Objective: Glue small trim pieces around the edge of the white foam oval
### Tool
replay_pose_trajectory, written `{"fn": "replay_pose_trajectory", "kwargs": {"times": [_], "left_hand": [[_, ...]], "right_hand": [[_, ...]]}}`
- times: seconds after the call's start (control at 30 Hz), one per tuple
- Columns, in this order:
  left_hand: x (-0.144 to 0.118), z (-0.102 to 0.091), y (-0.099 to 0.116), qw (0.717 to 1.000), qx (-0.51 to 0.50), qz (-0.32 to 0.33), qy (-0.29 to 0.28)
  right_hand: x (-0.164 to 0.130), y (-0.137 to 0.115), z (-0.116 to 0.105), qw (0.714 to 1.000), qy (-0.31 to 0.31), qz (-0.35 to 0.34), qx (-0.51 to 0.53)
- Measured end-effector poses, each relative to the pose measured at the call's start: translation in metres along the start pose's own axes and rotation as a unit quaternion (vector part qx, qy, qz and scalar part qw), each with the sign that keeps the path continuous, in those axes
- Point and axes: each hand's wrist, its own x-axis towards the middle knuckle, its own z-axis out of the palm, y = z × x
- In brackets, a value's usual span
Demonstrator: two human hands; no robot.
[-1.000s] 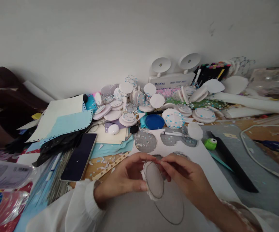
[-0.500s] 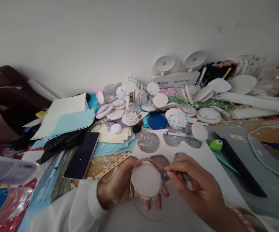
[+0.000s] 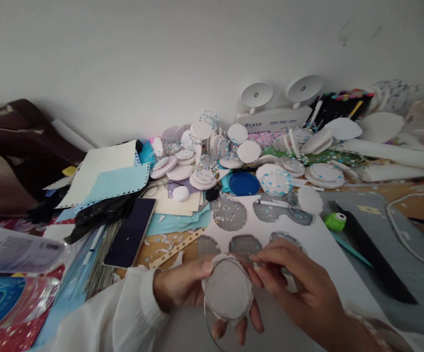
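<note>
A round white disc (image 3: 230,288) lies face up in my left hand (image 3: 184,282). The thumb rests on its upper left rim and the other fingers spread beneath and past it. Thin wire or cord (image 3: 207,320) runs along the disc's edge, its loose length curving down at the left. At the upper right of the rim, my right hand (image 3: 301,286) is closed with thumb and forefinger pinched together, seemingly on the thin strand; what lies between the fingertips is too small to be sure. Below the hands is a white sheet (image 3: 329,274) with round cut-outs.
White discs, some blue-dotted, are heaped behind with a blue lid (image 3: 244,184). A phone (image 3: 130,233) and paper sheets (image 3: 101,166) lie left. On the right are a grey cutting mat (image 3: 391,230), a black strip (image 3: 376,259) and a green one-eyed item (image 3: 335,221). A two-headed lamp (image 3: 257,94) stands behind.
My left hand and the disc have shifted slightly right and down, and the thumb now presses on the rim. The right fingertips are closer to the disc's edge. The whole view has shifted a little.
</note>
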Motion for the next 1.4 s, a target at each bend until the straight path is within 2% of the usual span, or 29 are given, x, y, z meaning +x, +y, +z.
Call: {"fn": "replay_pose_trajectory", "kwargs": {"times": [0.2,0.47,0.63,0.8,1.0,1.13,1.4], "left_hand": [[-0.001,0.005,0.007,1.000,0.020,-0.010,-0.009],[0.004,0.001,0.008,0.998,0.055,0.013,-0.007],[0.002,0.003,0.010,0.998,0.053,-0.016,0.016],[0.000,0.006,0.011,0.993,0.096,-0.055,0.047],[0.000,0.010,0.010,0.998,0.056,-0.011,-0.015],[0.000,0.013,0.013,0.999,0.041,-0.008,-0.026],[0.001,0.017,0.015,0.994,0.073,-0.061,0.050]], "right_hand": [[-0.001,0.000,0.000,1.000,-0.016,0.009,0.017],[0.003,0.001,0.000,1.000,-0.021,-0.002,0.019],[0.003,0.001,0.000,0.999,-0.002,-0.033,-0.015],[-0.001,0.002,0.000,0.999,0.004,-0.045,-0.016],[-0.002,0.003,0.000,0.999,0.018,-0.043,-0.020],[-0.002,0.003,0.000,0.999,0.016,-0.038,-0.020],[0.000,0.004,-0.003,0.999,-0.005,-0.042,-0.028]]}}
